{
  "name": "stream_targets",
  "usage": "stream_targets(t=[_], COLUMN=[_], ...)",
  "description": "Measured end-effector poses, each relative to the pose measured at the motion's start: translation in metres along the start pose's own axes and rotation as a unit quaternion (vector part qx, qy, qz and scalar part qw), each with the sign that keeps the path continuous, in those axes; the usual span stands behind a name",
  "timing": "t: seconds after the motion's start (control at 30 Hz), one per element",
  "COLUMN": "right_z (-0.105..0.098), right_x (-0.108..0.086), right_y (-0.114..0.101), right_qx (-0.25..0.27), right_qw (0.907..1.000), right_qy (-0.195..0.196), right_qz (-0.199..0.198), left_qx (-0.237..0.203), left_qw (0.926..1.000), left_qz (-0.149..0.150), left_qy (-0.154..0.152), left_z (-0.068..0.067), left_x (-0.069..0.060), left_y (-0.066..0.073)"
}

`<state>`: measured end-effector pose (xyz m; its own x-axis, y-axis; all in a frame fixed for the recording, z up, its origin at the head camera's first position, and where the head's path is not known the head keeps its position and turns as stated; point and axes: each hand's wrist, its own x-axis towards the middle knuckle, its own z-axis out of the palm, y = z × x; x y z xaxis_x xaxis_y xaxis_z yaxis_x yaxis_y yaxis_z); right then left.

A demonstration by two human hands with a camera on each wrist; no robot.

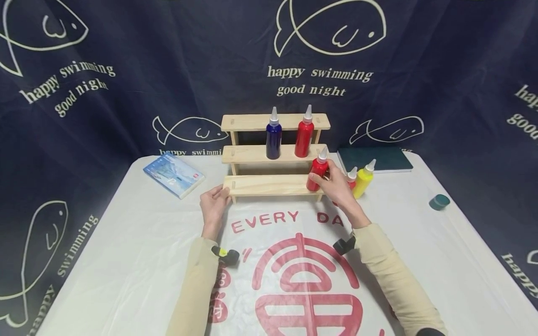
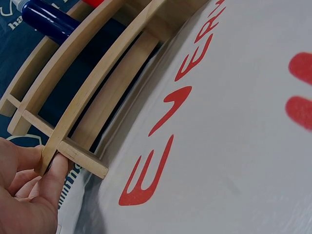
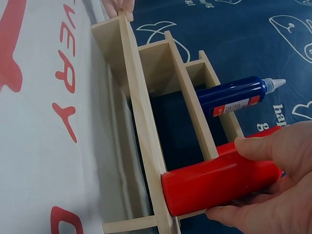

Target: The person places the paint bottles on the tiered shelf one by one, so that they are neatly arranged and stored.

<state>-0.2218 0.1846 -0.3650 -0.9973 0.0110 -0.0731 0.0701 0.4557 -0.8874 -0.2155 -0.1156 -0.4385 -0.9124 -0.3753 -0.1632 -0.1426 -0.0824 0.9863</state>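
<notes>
So the step here looks like getting a red bottle (image 1: pixel 316 175) seated on the bottom tier of the wooden rack (image 1: pixel 269 186), though honestly a still can't prove it's going down rather than coming up. It's just right of centre in the head view, pretty much upright, with its base at the right end of that lowest plank. Whether it's fully resting there, I can't tell.

If it is a set-down, I'd say the next move calls for getting the base flat, then easing the fingers off sideways without knocking the second red bottle (image 1: pixel 304 139) on the middle tier right behind. The blue bottle (image 1: pixel 273 140) is up there too, left of it.

Hands-wise: the right hand (image 1: pixel 338 186) is wrapped round the bottle, thumb on one side and fingers on the other, so opened only about as wide as the bottle. The left hand (image 1: pixel 213 205) pinches the left end of the bottom plank, nearly closed, probably to steady things.

Right of the rack on the surface (image 1: pixel 126 261) there's a yellow bottle (image 1: pixel 363 179), plus a third red bottle (image 1: pixel 351 183) mostly hidden behind the right hand.
</notes>
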Motion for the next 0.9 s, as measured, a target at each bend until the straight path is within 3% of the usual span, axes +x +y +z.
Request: stream_targets(t=[0.17,0.43,0.67,0.9], right_z=[-0.005,-0.031,-0.057,-0.081], right_x=[-0.006,-0.029,-0.049,-0.055], right_y=[-0.004,-0.025,-0.032,-0.019], right_qx=[-0.02,-0.02,0.026,0.024], right_qw=[0.9997,0.9968,0.9868,0.9777], right_qy=[-0.013,-0.004,0.042,0.113], right_qz=[-0.006,-0.077,-0.154,-0.176], left_qx=[-0.01,0.003,-0.003,0.01], left_qw=[1.0,1.0,1.0,0.9999], left_qz=[0.0,0.003,0.003,-0.003], left_qy=[-0.002,-0.001,-0.004,-0.005], left_z=[0.0,0.0,-0.001,-0.001], left_x=[0.0,0.002,0.003,0.004], left_y=[-0.001,-0.002,-0.003,-0.003])
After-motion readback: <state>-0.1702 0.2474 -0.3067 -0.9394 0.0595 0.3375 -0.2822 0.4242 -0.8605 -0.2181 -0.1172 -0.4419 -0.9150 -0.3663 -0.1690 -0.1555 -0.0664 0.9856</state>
